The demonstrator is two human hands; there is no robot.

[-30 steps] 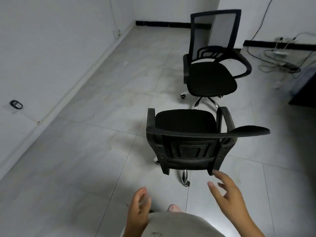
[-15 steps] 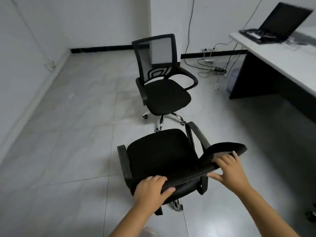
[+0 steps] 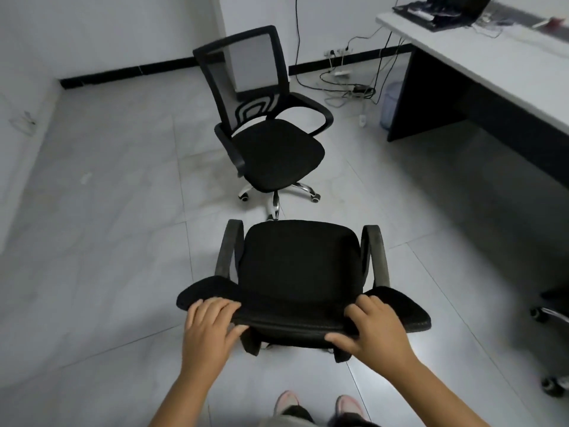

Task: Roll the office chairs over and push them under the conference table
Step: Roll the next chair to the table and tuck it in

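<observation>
- The floor [image 3: 101, 241] is made of big pale grey tiles with thin lines between them, and it shines a little near the bottom.
- The near chair [image 3: 300, 272] is black and stands on the floor right in front of the person, with its seat facing away.
- The left hand [image 3: 209, 331] grips the top edge of the chair's back on the left side, fingers over the top and thumb underneath.
- The right hand [image 3: 375, 329] grips the same top edge on the right side, fingers curled over it.
- A second black chair [image 3: 271, 140] with a see-through mesh back stands farther off on its shiny wheeled legs, apart from the near chair.
- The table [image 3: 492, 66] has a pale top and dark sides; it runs along the right side of the room, well apart from both chairs.
- A dark laptop [image 3: 443, 10] sits on the far end of the table.
- Cables [image 3: 348, 87] lie tangled on the floor by the white wall [image 3: 123, 29], which has a black strip along its bottom.
- Part of another chair's wheels [image 3: 551, 315] shows at the right edge.
- Two pink shoe tips [image 3: 286, 402] show at the bottom.
</observation>
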